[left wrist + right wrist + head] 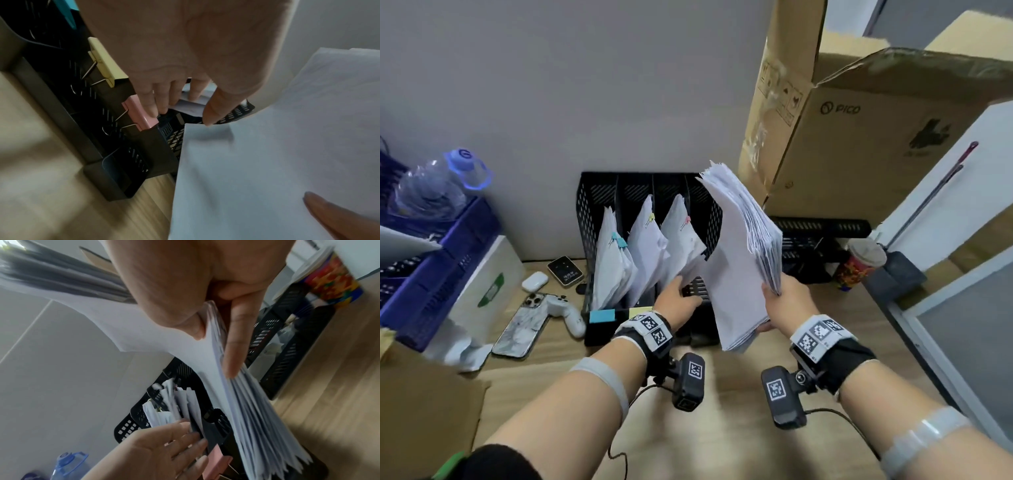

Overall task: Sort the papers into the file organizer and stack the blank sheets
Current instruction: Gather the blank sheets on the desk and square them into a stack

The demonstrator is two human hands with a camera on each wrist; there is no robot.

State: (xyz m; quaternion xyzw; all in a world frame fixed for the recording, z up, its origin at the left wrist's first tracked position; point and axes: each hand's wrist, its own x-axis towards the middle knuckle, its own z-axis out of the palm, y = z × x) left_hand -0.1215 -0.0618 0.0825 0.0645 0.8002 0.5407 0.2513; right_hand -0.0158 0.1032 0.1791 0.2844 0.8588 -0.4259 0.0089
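Observation:
A black mesh file organizer [599,185] stands against the wall. Three of its slots hold white bundles with a blue clip [618,241], a yellow clip [650,218] and a pink clip [687,221]. My right hand [787,298] grips a thick stack of white sheets [736,260], upright and tilted over the organizer's right end. In the right wrist view, thumb and fingers [234,344] clamp the stack's edge [257,418]. My left hand [678,301] reaches into the organizer beside the pink-clipped bundle, straight fingers [185,434] against a divider. A pink clip [141,113] sits on the front rim.
A large cardboard box [859,137] stands at the right behind a second black tray [822,226] and a colourful cup [859,263]. On the left lie a phone [520,329], a white controller [561,308], an earbuds case [534,281], a white box [486,291] and a blue crate [431,260].

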